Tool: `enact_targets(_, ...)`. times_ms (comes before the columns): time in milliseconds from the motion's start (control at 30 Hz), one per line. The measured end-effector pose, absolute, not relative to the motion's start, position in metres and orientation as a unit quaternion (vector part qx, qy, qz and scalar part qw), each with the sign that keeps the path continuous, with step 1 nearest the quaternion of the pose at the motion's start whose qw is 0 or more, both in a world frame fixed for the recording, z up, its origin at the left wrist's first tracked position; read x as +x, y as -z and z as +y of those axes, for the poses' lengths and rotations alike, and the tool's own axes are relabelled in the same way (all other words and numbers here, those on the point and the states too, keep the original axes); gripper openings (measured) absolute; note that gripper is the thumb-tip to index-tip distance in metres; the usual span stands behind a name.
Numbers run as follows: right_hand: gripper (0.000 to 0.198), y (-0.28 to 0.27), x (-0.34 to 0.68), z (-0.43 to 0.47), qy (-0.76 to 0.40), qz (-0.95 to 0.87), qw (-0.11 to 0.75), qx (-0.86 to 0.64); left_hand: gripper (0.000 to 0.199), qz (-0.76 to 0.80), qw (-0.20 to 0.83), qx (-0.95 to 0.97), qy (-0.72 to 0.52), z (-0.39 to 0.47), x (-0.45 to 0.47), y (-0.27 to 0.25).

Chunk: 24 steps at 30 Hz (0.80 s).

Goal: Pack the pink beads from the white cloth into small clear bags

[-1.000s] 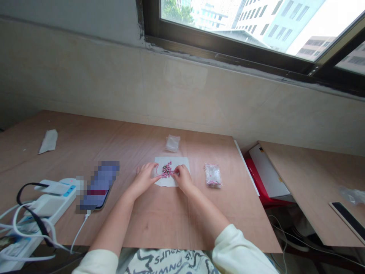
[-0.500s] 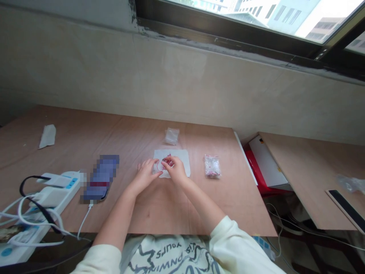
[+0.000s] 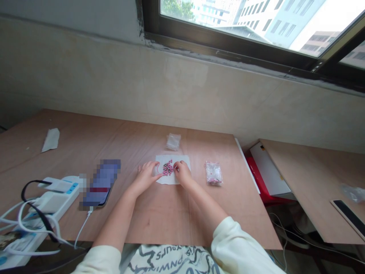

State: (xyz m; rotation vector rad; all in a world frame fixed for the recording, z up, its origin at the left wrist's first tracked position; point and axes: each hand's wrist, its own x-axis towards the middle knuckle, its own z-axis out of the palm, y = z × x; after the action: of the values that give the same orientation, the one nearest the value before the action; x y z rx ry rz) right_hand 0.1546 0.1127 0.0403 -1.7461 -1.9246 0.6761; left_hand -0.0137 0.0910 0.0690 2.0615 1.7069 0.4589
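Note:
My left hand [image 3: 146, 176] rests at the left edge of a white paper sheet [image 3: 159, 181], thumb and forefinger apart. A thin red cord [image 3: 157, 168] curves in the gap between them; whether any finger grips it is unclear. Pink and dark beads [image 3: 167, 168] lie in a loose cluster on the middle of the sheet. My right hand [image 3: 183, 173] is at the cluster's right side, its fingertips pinched together beside the beads. What sits in that pinch is too small to make out.
A clear bag with pink pieces [image 3: 213, 173] lies right of the sheet, another clear bag [image 3: 173, 141] behind it. To the left are a charging phone [image 3: 101, 182], a power strip [image 3: 61, 199] with tangled cables, and a paper scrap [image 3: 50, 140]. A second table [image 3: 310, 171] stands at right.
My right hand has moved right, off the middle of the bead cluster, uncovering the beads. My left hand keeps its place at the sheet. The camera view has tilted up slightly.

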Motion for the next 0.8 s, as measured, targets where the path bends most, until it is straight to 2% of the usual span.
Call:
enact_targets(133, 0.008, -0.054, 0.143, 0.108, -0.287, -0.692, 0.304, -0.589, 0.036, 0.617, 0.216, 0.74, -0.159, 0.089, -0.012, -0.066)
enact_targets(233, 0.011, -0.061, 0.133, 0.101, -0.299, -0.683, 0.331, -0.579, 0.037, 0.619, 0.216, 0.736, -0.167, 0.086, -0.011, -0.066)
enact_targets(300, 0.012, -0.061, 0.13, 0.094, -0.266, -0.66, 0.306, -0.633, 0.038, 0.62, 0.213, 0.735, -0.173, 0.083, -0.012, -0.067)
enact_targets(400, 0.017, -0.055, 0.128, 0.084, -0.216, -0.645, 0.209, -0.703, 0.038, 0.615, 0.214, 0.738, -0.177, 0.079, -0.014, -0.069)
enact_targets(533, 0.021, -0.047, 0.123, 0.078, -0.177, -0.659, 0.132, -0.719, 0.037, 0.609, 0.216, 0.743, -0.175, 0.077, -0.015, -0.068)
enact_targets(700, 0.017, -0.044, 0.125, 0.079, -0.174, -0.665, 0.134, -0.714, 0.037, 0.608, 0.215, 0.745, -0.168, 0.08, -0.014, -0.068)
enact_targets(800, 0.015, -0.047, 0.13, 0.08, -0.222, -0.64, 0.206, -0.706, 0.038, 0.609, 0.216, 0.746, -0.163, 0.082, -0.012, -0.069)
